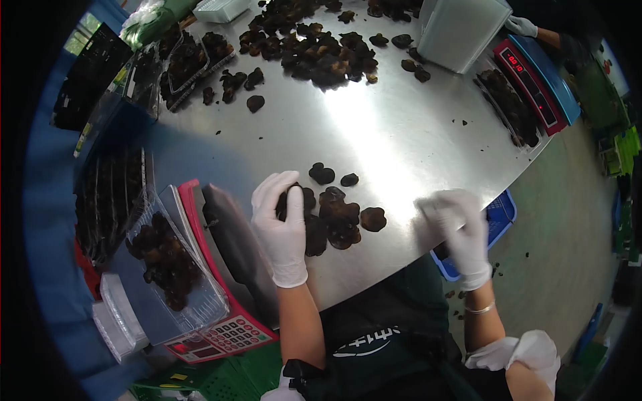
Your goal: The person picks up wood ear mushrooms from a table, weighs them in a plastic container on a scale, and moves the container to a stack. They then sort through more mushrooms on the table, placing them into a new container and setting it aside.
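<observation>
Left hand [277, 230]: thumb and fingers close around a dark piece [308, 199] on the metal table [287, 137], just beside a loose cluster [339, 217]. Right hand [461, 234]: near the blue basket [502, 214], blurred; its grip cannot be told. Pieces appear soft and liable to tear; a light pinch, lifting each clear of its neighbours, is advisable. Left fingers hide part of the held piece. The right hand covers much of the basket; a dark patch [441, 250] below it is unidentified. The pink scale's [237, 332] reading is illegible
</observation>
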The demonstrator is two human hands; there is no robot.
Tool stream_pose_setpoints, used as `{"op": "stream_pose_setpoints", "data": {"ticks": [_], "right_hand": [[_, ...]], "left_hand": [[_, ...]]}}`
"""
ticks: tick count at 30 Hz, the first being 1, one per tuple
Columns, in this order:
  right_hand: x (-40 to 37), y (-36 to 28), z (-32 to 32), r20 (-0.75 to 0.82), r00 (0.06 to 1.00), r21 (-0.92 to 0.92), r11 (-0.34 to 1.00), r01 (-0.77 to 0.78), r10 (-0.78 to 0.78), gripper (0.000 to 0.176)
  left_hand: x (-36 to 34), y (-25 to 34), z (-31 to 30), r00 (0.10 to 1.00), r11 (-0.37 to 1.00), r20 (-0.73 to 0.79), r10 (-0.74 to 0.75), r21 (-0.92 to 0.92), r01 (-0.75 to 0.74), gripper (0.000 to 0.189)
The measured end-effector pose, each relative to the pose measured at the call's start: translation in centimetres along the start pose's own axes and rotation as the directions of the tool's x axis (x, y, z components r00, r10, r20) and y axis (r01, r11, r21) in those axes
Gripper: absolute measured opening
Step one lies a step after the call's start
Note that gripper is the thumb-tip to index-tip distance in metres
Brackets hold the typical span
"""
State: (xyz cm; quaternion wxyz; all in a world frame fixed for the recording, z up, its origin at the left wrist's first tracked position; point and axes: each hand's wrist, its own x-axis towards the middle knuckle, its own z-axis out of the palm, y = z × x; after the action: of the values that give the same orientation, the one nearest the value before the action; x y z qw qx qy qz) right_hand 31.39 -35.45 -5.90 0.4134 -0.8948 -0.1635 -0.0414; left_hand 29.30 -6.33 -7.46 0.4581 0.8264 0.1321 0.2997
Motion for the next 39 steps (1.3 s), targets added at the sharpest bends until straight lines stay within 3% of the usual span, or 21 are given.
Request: {"op": "stream_pose_setpoints", "data": {"ticks": [1, 3, 4, 6, 7, 11, 13, 15, 18, 20, 21, 25, 27, 28, 29, 31, 32, 34, 35, 37, 39], "right_hand": [[1.0, -1.5, 1.8, 0.114, 0.98, 0.029, 0.986, 0.161, -0.163, 0.036], [2.7, -5.3, 4.8, 0.2, 0.964, 0.009, 0.984, 0.179, -0.177, 0.029], [3.1, -5.2, 6.2, 0.204, 0.962, 0.014, 0.983, 0.185, -0.184, 0.029], [3.8, -4.4, 9.0, 0.231, 0.938, -0.231, 0.922, 0.31, -0.257, 0.031], [4.2, -4.4, 8.9, 0.231, 0.936, -0.226, 0.921, 0.317, -0.266, 0.031], [4.5, -4.4, 6.8, 0.189, 0.962, -0.106, 0.97, 0.219, -0.197, 0.029], [4.1, -3.8, 6.1, 0.157, 0.983, 0.252, 0.966, 0.058, -0.1, 0.024], [3.7, -3.6, 5.8, 0.1, 0.988, 0.249, 0.964, 0.087, -0.115, 0.022], [3.3, -3.7, 4.7, 0.133, 0.99, 0.454, 0.891, -0.016, -0.05, 0.023], [3.2, -4.1, 3.4, 0.33, 0.93, 0.668, 0.657, -0.349, 0.159, 0.03], [3.1, -4.0, 3.0, 0.32, 0.933, 0.667, 0.661, -0.345, 0.165, 0.03], [2.6, -4.1, 0.8, 0.195, 0.968, 0.781, 0.572, -0.25, 0.157, 0.039], [1.8, -3.7, -0.5, 0.032, 0.94, 0.783, 0.576, -0.235, 0.34, 0.036], [0.9, -2.4, -1.0, -0.11, 0.953, 0.788, 0.609, -0.09, 0.283, 0.035], [0.2, 0.0, -0.8, -0.316, 0.917, 0.821, 0.555, 0.134, 0.245, 0.044], [-1.7, 2.5, -1.6, -0.387, 0.819, 0.92, 0.121, 0.372, 0.424, 0.057], [-2.3, 2.8, -1.4, -0.397, 0.814, 0.916, 0.126, 0.381, 0.424, 0.057], [-2.5, 2.5, -0.7, -0.336, 0.655, 0.942, 0.249, 0.227, 0.677, 0.073], [-2.8, 2.5, 0.5, -0.338, 0.728, 0.916, 0.388, 0.107, 0.597, 0.07], [-1.6, 2.2, 2.4, -0.092, 0.906, 0.908, 0.409, -0.094, 0.413, 0.053], [1.0, 0.6, 5.3, -0.038, 0.991, 0.799, 0.6, -0.046, 0.127, 0.053]], "left_hand": [[-0.1, -0.1, -0.1, 0.995, 0.996, -0.076, -0.061, -0.062, 0.057, 0.019], [-0.2, -0.7, -0.3, 0.99, 1.0, -0.138, -0.025, -0.019, 0.023, 0.019], [-0.2, -1.2, -0.3, 0.983, 0.993, -0.171, -0.062, -0.108, 0.044, 0.02], [-0.1, -1.6, -0.4, 0.974, 0.979, -0.203, -0.104, -0.195, 0.064, 0.023], [0.0, -1.6, -0.4, 0.972, 0.98, -0.211, -0.1, -0.191, 0.06, 0.023], [0.0, -1.1, -0.4, 0.964, 0.953, -0.205, -0.171, -0.281, 0.109, 0.018], [0.0, -1.0, -0.2, 0.97, 0.952, -0.181, -0.164, -0.285, 0.108, 0.018], [0.0, -1.1, -0.1, 0.975, 0.967, -0.173, -0.139, -0.237, 0.096, 0.025], [0.0, -0.8, -0.1, 0.974, 0.96, -0.159, -0.158, -0.255, 0.114, 0.022], [-0.1, -0.9, -0.1, 0.97, 0.948, -0.158, -0.185, -0.288, 0.134, 0.021], [-0.1, -0.9, -0.2, 0.972, 0.946, -0.151, -0.182, -0.297, 0.131, 0.021], [0.0, -0.8, -0.3, 0.95, 0.917, -0.148, -0.274, -0.338, 0.212, 0.027], [0.0, -0.9, -0.4, 0.948, 0.912, -0.146, -0.283, -0.348, 0.218, 0.027], [-0.1, -0.9, -0.5, 0.951, 0.911, -0.142, -0.273, -0.355, 0.209, 0.027], [-0.1, -1.0, -0.6, 0.952, 0.92, -0.153, -0.266, -0.336, 0.203, 0.026], [0.1, -1.2, -0.4, 0.954, 0.926, -0.163, -0.25, -0.329, 0.186, 0.024], [0.0, -1.3, -0.4, 0.95, 0.918, -0.161, -0.268, -0.342, 0.202, 0.024], [0.1, -1.3, -0.3, 0.946, 0.909, -0.153, -0.285, -0.357, 0.216, 0.024], [0.1, -1.2, -0.3, 0.952, 0.925, -0.153, -0.265, -0.319, 0.206, 0.025], [0.1, -1.7, -0.3, 0.958, 0.935, -0.149, -0.244, -0.297, 0.192, 0.026], [0.0, -1.9, -0.5, 0.966, 0.95, -0.145, -0.213, -0.261, 0.171, 0.03]]}}
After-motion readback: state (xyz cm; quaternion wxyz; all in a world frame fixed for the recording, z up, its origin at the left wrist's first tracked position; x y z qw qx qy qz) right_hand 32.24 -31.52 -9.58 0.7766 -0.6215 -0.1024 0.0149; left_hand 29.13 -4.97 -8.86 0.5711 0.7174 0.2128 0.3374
